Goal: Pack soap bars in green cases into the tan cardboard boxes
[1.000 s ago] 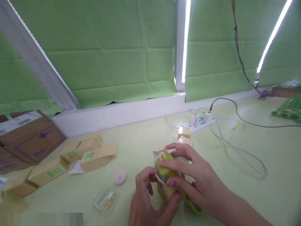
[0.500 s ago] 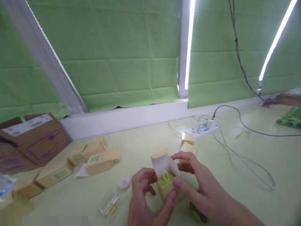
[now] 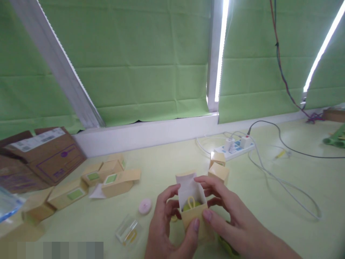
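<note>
Between my two hands is a small yellow cardboard box (image 3: 194, 218), its top flap raised and its white inside showing. A green item with a yellow loop (image 3: 191, 203) sits inside it, sunk below the front edge. My left hand (image 3: 169, 226) grips the box's left side, thumb pressed on the front. My right hand (image 3: 229, 212) holds the right side, thumb on the front and fingertips at the flap. Partly hidden under my right hand lies a green object (image 3: 228, 248). Left of my left hand are a round pink piece (image 3: 145, 206) and a clear plastic case (image 3: 128, 232) with something yellow in it.
Several yellow boxes (image 3: 67, 194) lie to the left, before a brown carton (image 3: 51, 158). Two more small boxes (image 3: 219, 172) stand behind my right hand. A white power strip (image 3: 234, 148) with cables is farther back. Green rolls (image 3: 335, 138) lie at the far right.
The green item sits lower in the box, with the loop still showing. The box is more upright, and my right fingers have shifted along the flap. The view has turned slightly left.
</note>
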`<move>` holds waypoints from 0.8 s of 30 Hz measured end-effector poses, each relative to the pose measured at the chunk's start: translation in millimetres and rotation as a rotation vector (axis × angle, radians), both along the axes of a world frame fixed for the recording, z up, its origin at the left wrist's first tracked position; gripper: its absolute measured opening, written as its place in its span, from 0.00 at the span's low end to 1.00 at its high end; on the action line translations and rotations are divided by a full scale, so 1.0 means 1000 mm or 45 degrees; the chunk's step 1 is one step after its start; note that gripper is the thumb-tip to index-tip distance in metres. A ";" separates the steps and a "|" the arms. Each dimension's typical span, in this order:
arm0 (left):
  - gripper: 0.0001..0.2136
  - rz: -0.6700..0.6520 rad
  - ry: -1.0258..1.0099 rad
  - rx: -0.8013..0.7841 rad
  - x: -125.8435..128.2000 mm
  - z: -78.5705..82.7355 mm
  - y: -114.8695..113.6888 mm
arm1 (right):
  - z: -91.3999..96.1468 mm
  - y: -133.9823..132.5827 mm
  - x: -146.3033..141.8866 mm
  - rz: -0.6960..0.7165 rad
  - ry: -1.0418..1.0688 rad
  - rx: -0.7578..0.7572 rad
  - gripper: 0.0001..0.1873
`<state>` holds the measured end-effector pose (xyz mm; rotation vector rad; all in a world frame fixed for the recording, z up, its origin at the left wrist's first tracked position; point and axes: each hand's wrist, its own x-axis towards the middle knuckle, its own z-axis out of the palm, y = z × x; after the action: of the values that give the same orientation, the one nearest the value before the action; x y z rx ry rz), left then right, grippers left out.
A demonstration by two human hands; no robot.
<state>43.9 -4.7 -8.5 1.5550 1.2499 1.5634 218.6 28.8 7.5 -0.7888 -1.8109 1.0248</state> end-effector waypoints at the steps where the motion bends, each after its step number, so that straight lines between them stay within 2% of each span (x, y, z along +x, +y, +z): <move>1: 0.22 -0.025 0.019 0.018 -0.001 0.000 0.000 | 0.000 0.000 0.002 0.002 -0.030 -0.024 0.26; 5: 0.18 -0.034 0.150 0.162 -0.003 -0.005 0.001 | 0.002 -0.002 0.007 -0.011 -0.123 -0.095 0.28; 10: 0.15 0.022 0.195 0.146 -0.004 -0.011 0.002 | 0.001 -0.002 0.007 -0.025 -0.103 0.018 0.28; 14: 0.17 0.013 0.051 0.079 -0.001 -0.008 0.001 | 0.005 0.002 0.005 0.008 -0.128 0.215 0.16; 16: 0.15 -0.018 -0.042 0.041 0.000 -0.004 0.001 | 0.006 0.002 0.004 0.023 -0.141 0.247 0.14; 19: 0.10 -0.014 -0.088 0.049 0.001 -0.001 0.001 | 0.003 0.001 0.003 -0.003 -0.115 0.186 0.17; 22: 0.09 -0.013 -0.118 0.054 0.001 0.000 0.001 | -0.002 0.001 0.004 -0.048 -0.069 0.119 0.23; 24: 0.10 -0.059 -0.162 0.021 0.001 0.000 0.001 | -0.002 0.001 0.005 -0.023 -0.095 0.134 0.21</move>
<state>45.2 -4.0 -8.6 1.4597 1.1268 1.6196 223.3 30.1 5.1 -0.7868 -1.9015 0.8917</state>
